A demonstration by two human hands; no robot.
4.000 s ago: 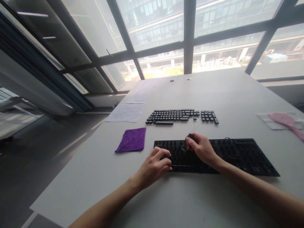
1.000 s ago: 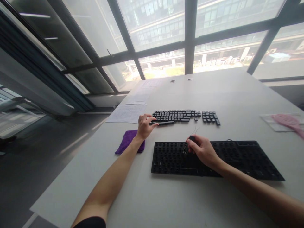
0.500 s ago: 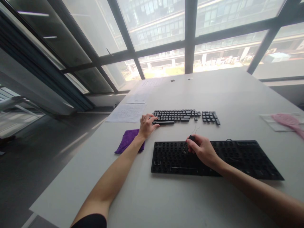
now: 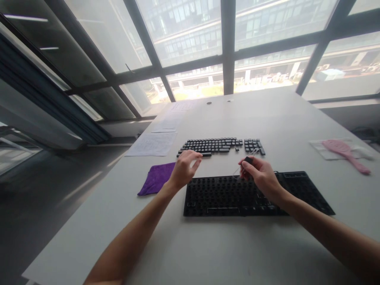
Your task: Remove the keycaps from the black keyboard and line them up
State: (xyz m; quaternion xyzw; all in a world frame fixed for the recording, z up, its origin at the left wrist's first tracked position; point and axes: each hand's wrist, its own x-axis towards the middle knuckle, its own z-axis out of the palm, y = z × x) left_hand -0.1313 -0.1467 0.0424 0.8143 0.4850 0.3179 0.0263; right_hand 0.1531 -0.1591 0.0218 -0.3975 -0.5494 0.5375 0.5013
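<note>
A black keyboard [image 4: 212, 194] with its keycaps off lies in front of me, bare sockets showing. Over its upper middle, my right hand [image 4: 261, 174] is closed around the black grip of a wire keycap puller [image 4: 247, 160], whose thin wire ends stick out on both sides. My left hand [image 4: 184, 168] is above the table between the keyboard and the rows of loose black keycaps [image 4: 216, 143]. Its thumb and fingers are apart, and I see nothing between them. The long spacebar keycap [image 4: 207, 154] lies just beyond those fingertips.
A purple cloth [image 4: 156, 178] lies left of my left hand. Written paper sheets [image 4: 152, 143] are at the table's left edge. On the right, a pink hairbrush [image 4: 344, 152] rests partly on a white sheet. Tall windows stand behind the white table [image 4: 267, 114].
My left hand has drawn back from the keycap rows toward me. My right hand, still gripping the puller, has lifted and turned it. The whole view has shifted slightly.
</note>
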